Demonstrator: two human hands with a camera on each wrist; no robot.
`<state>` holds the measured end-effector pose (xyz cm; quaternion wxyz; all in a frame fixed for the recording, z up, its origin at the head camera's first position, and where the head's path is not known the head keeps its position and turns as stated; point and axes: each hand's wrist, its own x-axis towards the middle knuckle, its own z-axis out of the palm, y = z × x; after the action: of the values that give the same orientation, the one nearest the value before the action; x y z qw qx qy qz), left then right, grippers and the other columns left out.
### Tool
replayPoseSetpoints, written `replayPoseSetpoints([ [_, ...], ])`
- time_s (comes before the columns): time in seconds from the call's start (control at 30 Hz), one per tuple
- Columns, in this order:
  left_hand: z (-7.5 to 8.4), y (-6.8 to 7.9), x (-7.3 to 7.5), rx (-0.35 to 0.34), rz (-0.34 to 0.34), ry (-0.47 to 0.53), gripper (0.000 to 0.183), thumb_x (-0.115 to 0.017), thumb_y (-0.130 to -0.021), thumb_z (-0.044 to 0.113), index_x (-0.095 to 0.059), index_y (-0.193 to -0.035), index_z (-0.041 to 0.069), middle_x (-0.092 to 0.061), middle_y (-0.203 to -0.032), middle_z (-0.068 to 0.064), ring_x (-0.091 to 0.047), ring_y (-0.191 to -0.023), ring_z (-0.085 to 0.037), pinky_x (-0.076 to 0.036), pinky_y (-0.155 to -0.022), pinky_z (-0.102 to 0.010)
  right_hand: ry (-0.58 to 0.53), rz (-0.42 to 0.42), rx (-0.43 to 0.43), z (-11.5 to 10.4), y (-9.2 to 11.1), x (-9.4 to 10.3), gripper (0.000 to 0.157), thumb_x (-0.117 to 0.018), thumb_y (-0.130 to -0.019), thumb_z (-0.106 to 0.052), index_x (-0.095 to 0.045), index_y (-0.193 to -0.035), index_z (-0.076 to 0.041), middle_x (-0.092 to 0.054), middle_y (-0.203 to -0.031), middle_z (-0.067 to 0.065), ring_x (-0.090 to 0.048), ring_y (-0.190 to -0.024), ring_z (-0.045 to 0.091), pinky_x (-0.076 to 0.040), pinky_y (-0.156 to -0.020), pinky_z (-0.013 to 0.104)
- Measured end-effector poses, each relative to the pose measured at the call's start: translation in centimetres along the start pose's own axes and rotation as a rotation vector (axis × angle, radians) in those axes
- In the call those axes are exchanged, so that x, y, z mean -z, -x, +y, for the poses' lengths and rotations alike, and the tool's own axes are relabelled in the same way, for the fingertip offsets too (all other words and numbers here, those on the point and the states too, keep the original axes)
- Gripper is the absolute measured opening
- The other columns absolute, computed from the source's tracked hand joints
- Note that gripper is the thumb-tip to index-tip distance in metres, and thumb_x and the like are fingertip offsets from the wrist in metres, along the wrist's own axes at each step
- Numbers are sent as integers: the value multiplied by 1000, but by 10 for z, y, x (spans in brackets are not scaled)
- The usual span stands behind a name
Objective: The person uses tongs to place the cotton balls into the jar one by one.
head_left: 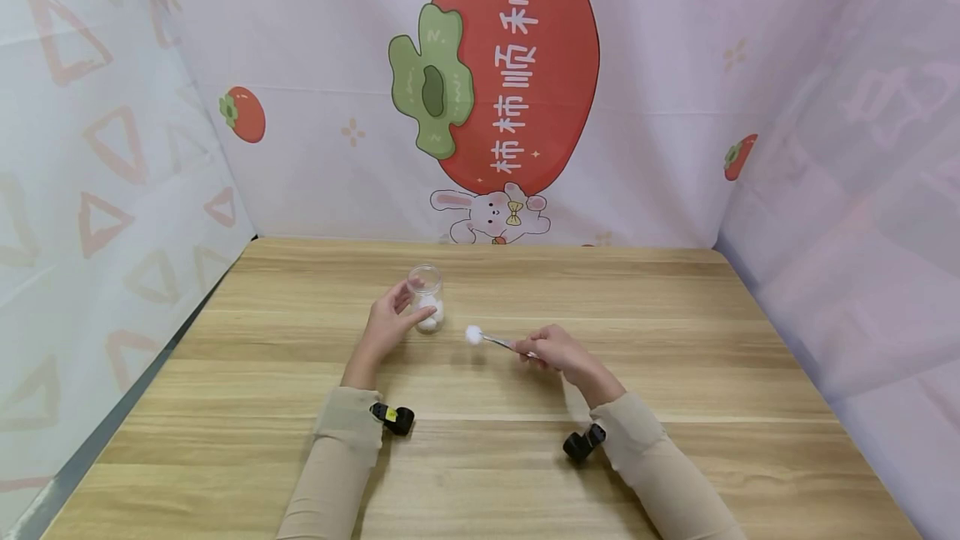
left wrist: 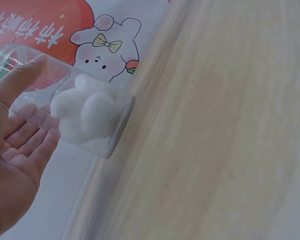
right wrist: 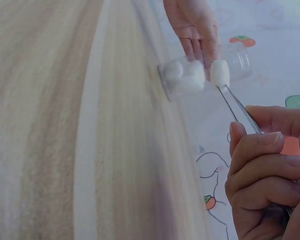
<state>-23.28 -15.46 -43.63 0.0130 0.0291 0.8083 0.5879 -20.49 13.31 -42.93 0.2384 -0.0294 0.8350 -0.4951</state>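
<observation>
A clear, lidless jar [head_left: 425, 282] stands upright on the table with several white cotton balls [left wrist: 92, 112] in its lower part. My left hand [head_left: 388, 322] holds the jar from its left side, thumb on the near face and fingers behind. To the right of the jar, my right hand [head_left: 553, 350] grips metal tweezers [right wrist: 238, 111] between thumb and curled fingers. Their tips pinch one cotton ball [head_left: 474, 335], which hangs above the table, apart from the jar. In the right wrist view that cotton ball overlaps the jar only by line of sight.
The wooden table [head_left: 480, 465] ends at a fabric backdrop [head_left: 315, 173] printed with a big persimmon and a rabbit. Cloth walls hang on both sides. Small black cameras [head_left: 583, 443] are strapped at both sleeve cuffs.
</observation>
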Motion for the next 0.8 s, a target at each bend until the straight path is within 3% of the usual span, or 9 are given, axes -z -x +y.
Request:
replayPoseSetpoints([
  [0.3, -21, -10, -2, -38, 18, -5, 71, -75, -84, 22, -42, -143, 2, -41, -150, -24, -40, -141, -37, -35, -122, -42, -94, -37, 40, -6, 0, 6, 32, -58, -93, -24, -62, -75, 2, -43, -49, -8, -31, -44, 4, -21, -39, 15],
  [0.57, -21, -10, -1, -25, 12, -13, 76, -75, -84, 21, -35, -146, 0, -40, -150, -26, -39, -142, -37, -35, -122, -41, -120, -22, 48, -18, 4, 9, 29, -59, -92, -22, -61, -70, -4, -43, -49, -9, -30, -43, 3, -21, -39, 15],
  [0.8, -22, -10, -1, -19, 16, -9, 77, -75, -84, 21, -36, -146, 0, -39, -150, -26, -39, -141, -37, -36, -121, -41, -128, -10, 60, -21, -1, 10, 30, -59, -91, -22, -62, -72, 1, -42, -47, -9, -29, -43, 4, -20, -39, 15],
])
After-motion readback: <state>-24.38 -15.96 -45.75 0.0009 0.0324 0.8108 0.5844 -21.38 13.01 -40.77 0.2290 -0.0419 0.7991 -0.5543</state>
